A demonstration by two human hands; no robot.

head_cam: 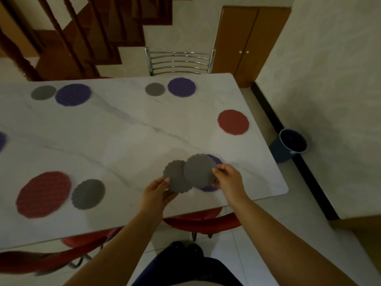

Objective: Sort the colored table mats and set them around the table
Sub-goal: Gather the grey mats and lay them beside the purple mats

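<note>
Above the near right part of the white marble table (127, 129), my left hand (157, 190) holds one small grey mat (175, 178) and my right hand (227, 178) holds another grey mat (199, 170) that overlaps it. A purple mat (216, 161) lies on the table beneath them, mostly hidden. Pairs lie around the table: a grey mat (43, 92) beside a purple mat (73, 94) at the far left, a grey mat (154, 89) beside a purple mat (181, 87) at the far right, and a red mat (43, 194) beside a grey mat (88, 194) at the near left. A single red mat (233, 122) lies by the right edge.
A metal chair (179, 61) stands at the table's far side. Red chairs (206, 220) are tucked under the near edge. A blue bucket (291, 144) sits on the floor to the right by the wall. A sliver of another purple mat (2, 140) shows at the left edge.
</note>
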